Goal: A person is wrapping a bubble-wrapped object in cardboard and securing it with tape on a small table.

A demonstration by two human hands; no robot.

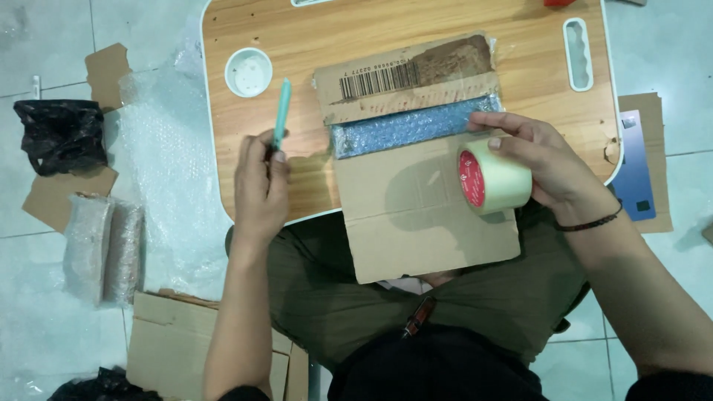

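My left hand [261, 186] grips a slim teal cutter [281, 110], its tip pointing away from me over the wooden lap table [297, 37]. My right hand [538, 160] holds a roll of pale tape [496, 178] with a red core, resting on a flat cardboard sheet [416, 223]. A blue item wrapped in bubble wrap [408, 126] lies across the cardboard, between its lower panel and a torn upper flap that carries a barcode label [405, 74]. The cardboard overhangs the table's near edge above my lap.
A round white cup recess [248, 72] and a slotted white handle [578, 53] are set in the table. On the tiled floor at left lie bubble wrap [167, 163], a black bag [59, 134], wrapped parcels [104, 249] and cardboard pieces [171, 341]. More cardboard lies at right [650, 156].
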